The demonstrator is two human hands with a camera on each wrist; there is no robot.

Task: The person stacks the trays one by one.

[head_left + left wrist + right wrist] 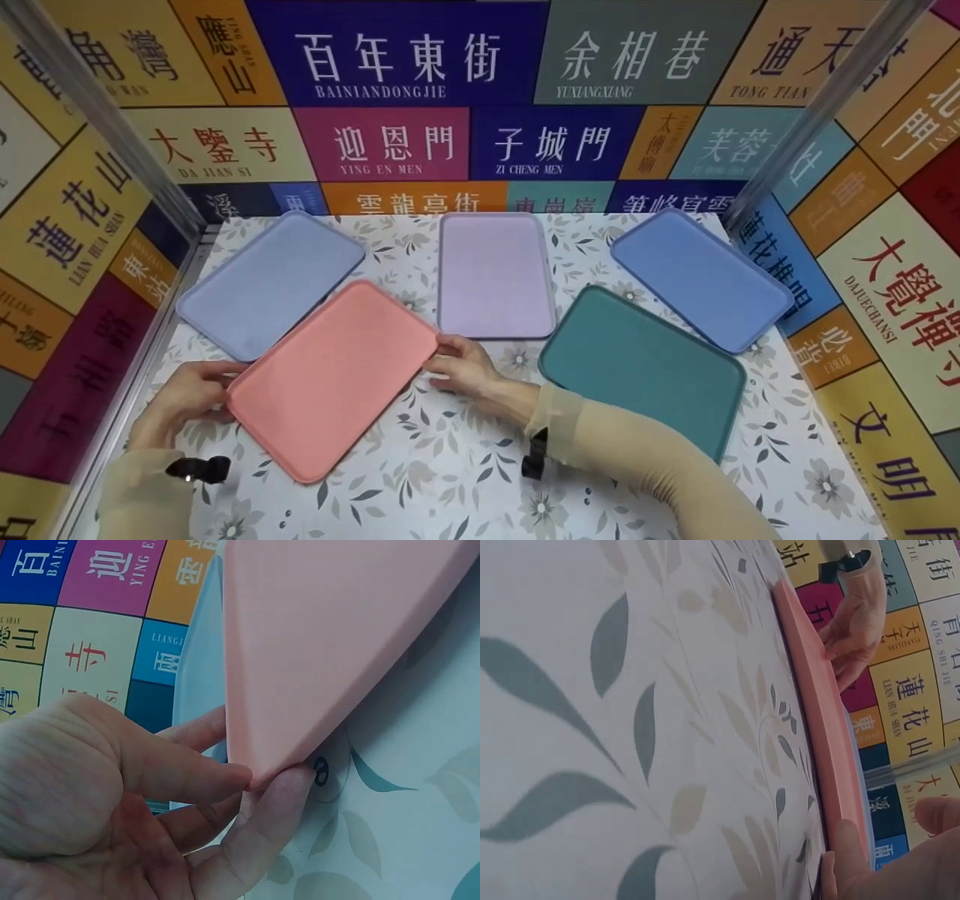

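A pink rectangular tray lies slantwise on the left half of the table, its upper-left edge overlapping a pale blue tray in the head view. My left hand pinches its left corner; the left wrist view shows the thumb on the rim and the other fingers round the side and below. At the opposite corner, my right hand holds the rim between thumb and fingers. From the right wrist, the tray's long side runs close over the tabletop, with a dark shadow line beneath it.
A lilac tray lies at the back middle. On the right are a green tray, partly hidden by my right sleeve, and a blue tray behind it. Panels with lettering enclose the leaf-patterned tabletop.
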